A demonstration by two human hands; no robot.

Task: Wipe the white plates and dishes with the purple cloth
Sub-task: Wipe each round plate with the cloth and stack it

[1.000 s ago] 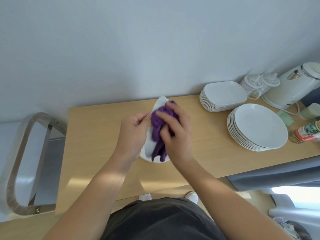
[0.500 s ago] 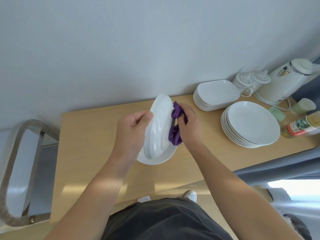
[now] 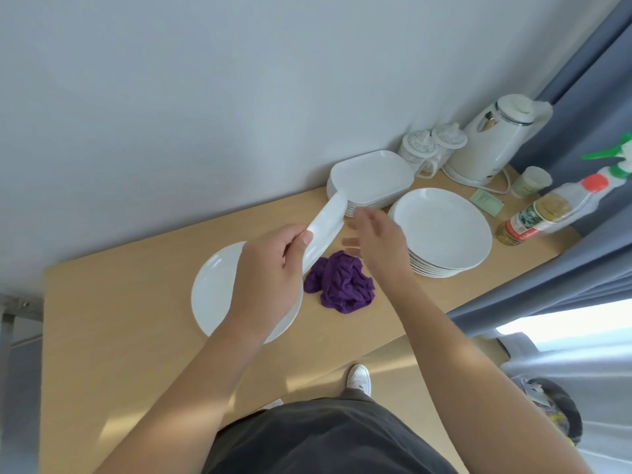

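My left hand (image 3: 270, 278) grips a white dish (image 3: 325, 227) by its lower end and holds it on edge above the wooden table (image 3: 119, 336). Under that hand a round white plate (image 3: 213, 289) lies flat. The purple cloth (image 3: 342, 283) sits crumpled on the table just right of the plate. My right hand (image 3: 379, 241) hovers above the cloth, fingers spread, holding nothing. To the right stand a stack of round white plates (image 3: 444, 227) and, behind it, a stack of squarish white dishes (image 3: 371, 179).
Against the wall at the back right are two lidded mugs (image 3: 429, 148) and a white kettle (image 3: 489, 142). A small cup (image 3: 530, 181), bottles (image 3: 547, 213) and a green sachet (image 3: 485, 201) crowd the table's right end, beside a blue curtain (image 3: 588, 107).
My right hand has let go of the purple cloth, which now lies on the table. My left hand has carried the dish up and to the right. The view has shifted right.
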